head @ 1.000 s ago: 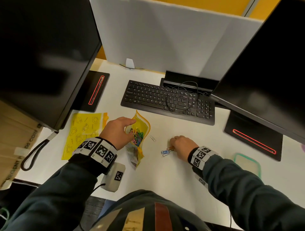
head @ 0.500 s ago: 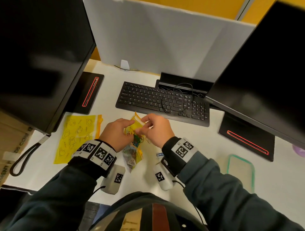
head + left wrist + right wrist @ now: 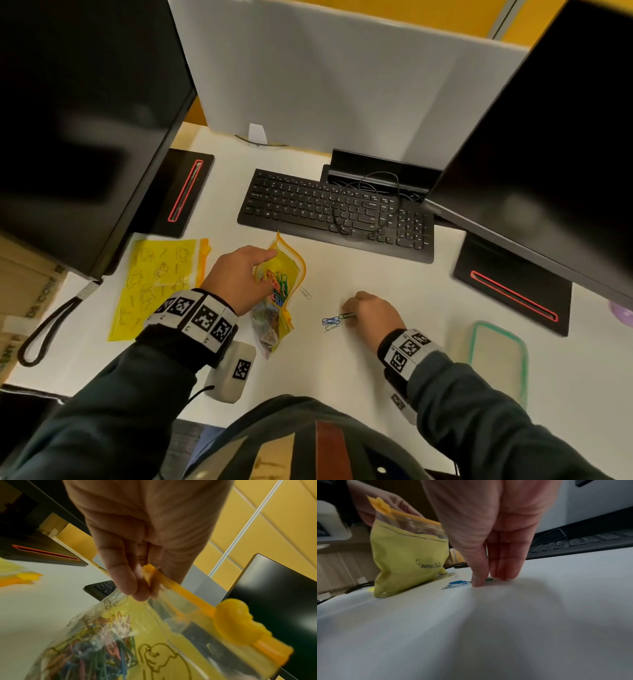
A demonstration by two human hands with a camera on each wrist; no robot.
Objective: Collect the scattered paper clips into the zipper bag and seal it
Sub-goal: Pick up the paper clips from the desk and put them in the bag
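A yellow zipper bag (image 3: 286, 274) with duck prints stands on the white desk (image 3: 342, 370), its mouth open and several coloured paper clips (image 3: 96, 653) inside. My left hand (image 3: 265, 263) pinches the bag's rim (image 3: 154, 577) by the orange zip track; the duck-shaped slider (image 3: 233, 619) sits further along that track. To the bag's right my right hand (image 3: 349, 308) is down on the desk, with thumb and fingertips (image 3: 503, 573) closed around a green clip (image 3: 488, 579). Blue clips (image 3: 330, 321) lie just left of it, and a pale clip (image 3: 305, 293) lies near the bag.
A black keyboard (image 3: 335, 212) with a cable on it lies behind the bag. Two dark monitors overhang left and right, their bases (image 3: 513, 291) on the desk. A second yellow bag (image 3: 161, 284) lies flat at left. A green-rimmed lid (image 3: 496, 356) sits at right.
My right hand has left the bag's mouth, where it was half a second ago, and come back down to the loose clips. The left hand still holds the bag.
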